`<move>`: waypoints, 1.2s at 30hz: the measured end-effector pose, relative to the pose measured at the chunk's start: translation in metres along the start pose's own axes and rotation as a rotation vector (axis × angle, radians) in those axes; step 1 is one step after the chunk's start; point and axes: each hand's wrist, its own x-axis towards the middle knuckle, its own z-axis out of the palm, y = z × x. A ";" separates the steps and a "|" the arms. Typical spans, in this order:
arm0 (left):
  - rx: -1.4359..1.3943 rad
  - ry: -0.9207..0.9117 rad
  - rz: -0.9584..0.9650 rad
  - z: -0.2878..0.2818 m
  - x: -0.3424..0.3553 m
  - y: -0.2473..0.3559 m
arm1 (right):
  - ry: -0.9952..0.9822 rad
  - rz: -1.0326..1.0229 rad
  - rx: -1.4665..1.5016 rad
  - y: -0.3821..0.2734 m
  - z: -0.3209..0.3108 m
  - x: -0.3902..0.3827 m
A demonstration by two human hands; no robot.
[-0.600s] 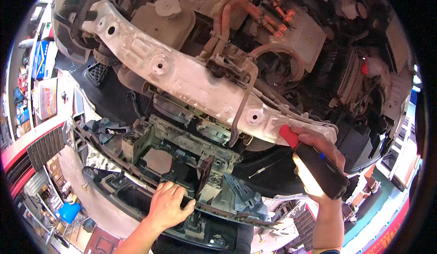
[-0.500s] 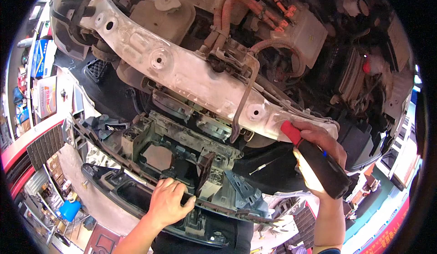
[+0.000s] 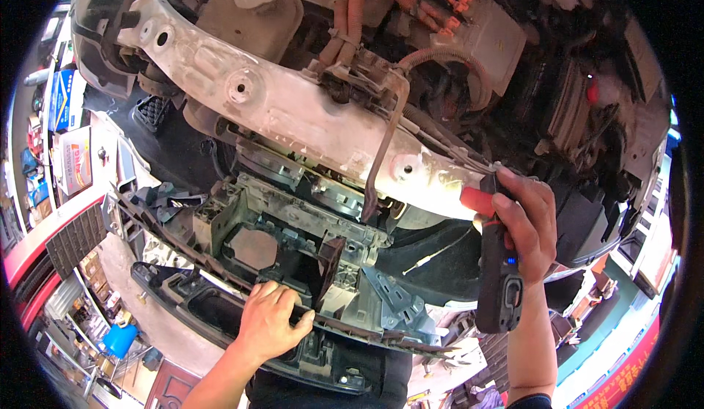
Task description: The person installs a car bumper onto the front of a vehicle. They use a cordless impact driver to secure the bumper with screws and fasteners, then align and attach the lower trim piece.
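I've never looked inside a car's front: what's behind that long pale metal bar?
Beyond the pale metal bar, a capped tank and orange corrugated tubes show; the bar hides the tank's bottom.

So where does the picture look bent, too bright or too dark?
In the head view, straight edges bend toward the black rim; same view, the bar glares white near its right end, beside the lamp in the right hand; there too, the upper right lies in shadow.

Left side: crowded stock, including blue carton (image 3: 64, 105) and white-and-red carton (image 3: 76, 161). Lower left: bright blue object (image 3: 117, 341), red-brown panel (image 3: 173, 387). Right: teal surface (image 3: 623, 330), red banner (image 3: 636, 365), yellow lettering.
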 end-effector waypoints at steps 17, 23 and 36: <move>0.023 0.010 -0.012 0.004 0.001 -0.001 | -0.148 0.250 -0.033 -0.016 -0.009 -0.008; -0.012 -0.001 0.017 0.003 0.006 0.001 | -0.384 0.601 0.513 -0.055 -0.066 -0.096; -0.108 -0.113 0.029 -0.007 0.018 -0.009 | -0.935 0.682 0.570 -0.010 0.137 -0.115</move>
